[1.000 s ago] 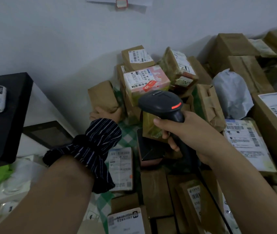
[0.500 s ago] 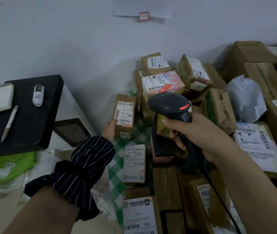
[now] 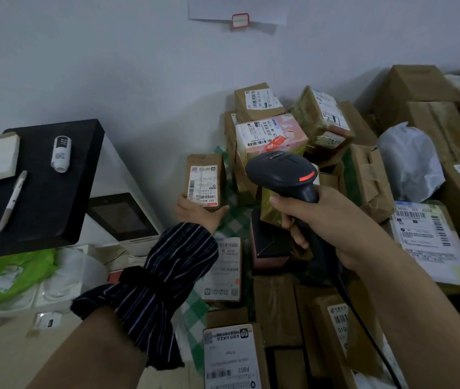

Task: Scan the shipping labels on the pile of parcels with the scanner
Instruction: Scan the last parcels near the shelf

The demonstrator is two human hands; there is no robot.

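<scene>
**Label up, scanner lining up**

And round it came! The left hand (image 3: 199,213) had swung the small brown parcel (image 3: 205,175) over, so the plain back shown a second earlier gave way to its white shipping label (image 3: 203,184), now facing us. The hand gripped the parcel from below, upright at the left edge of the pile of parcels (image 3: 363,178), just left of the pink box (image 3: 272,134). The right hand (image 3: 327,223) had barely shifted, fingers wrapped tight around the handle of the scanner (image 3: 282,172), whose head sat just right of the parcel. By my reading the label was ready and only the aim was missing.

The scanner's window pointed away, so no beam could be seen, and whether the trigger was pressed I couldn't tell. The label's print was too blurred to read, the left fingers vanished behind the parcel, and the cable (image 3: 363,318) ran off the bottom edge.
</scene>
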